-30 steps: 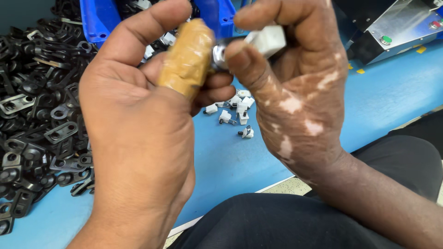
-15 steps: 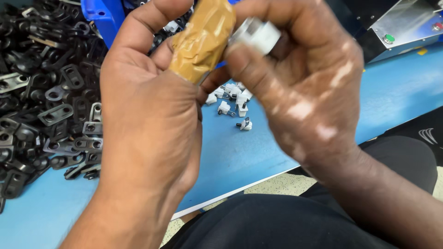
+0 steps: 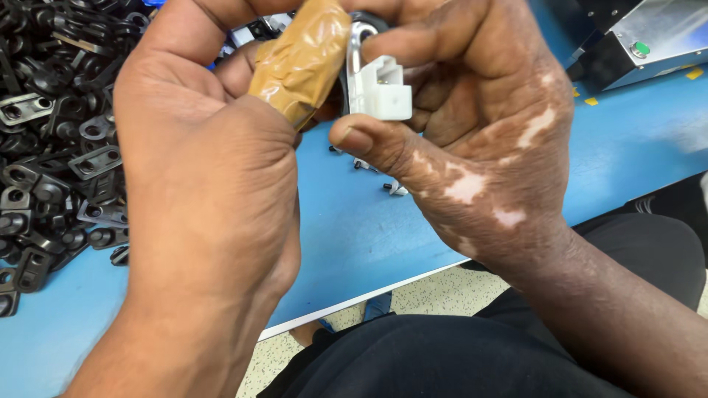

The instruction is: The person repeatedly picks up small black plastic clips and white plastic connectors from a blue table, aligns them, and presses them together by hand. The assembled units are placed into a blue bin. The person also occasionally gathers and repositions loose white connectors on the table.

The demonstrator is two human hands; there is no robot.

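Both hands are raised close to the camera over a blue table (image 3: 354, 236). My right hand (image 3: 472, 125) pinches a small white plastic connector block (image 3: 380, 88) between thumb and fingers. A black part with a metal ring (image 3: 359, 33) sits right behind the connector, mostly hidden. My left hand (image 3: 206, 169) has its thumb wrapped in tan tape (image 3: 302, 59), and that thumb presses against the connector's left side. Which fingers grip the black part is hidden.
A heap of several black metal brackets (image 3: 51, 147) covers the table's left side. A few small white connectors (image 3: 394, 188) lie on the blue surface behind my hands. A metal machine housing with a green button (image 3: 640, 49) stands at the upper right. My dark trousers (image 3: 457, 361) fill the bottom.
Both hands have come closer to the camera and risen in the frame. The white connector has turned so its face shows, and now sits lower against the taped thumb.
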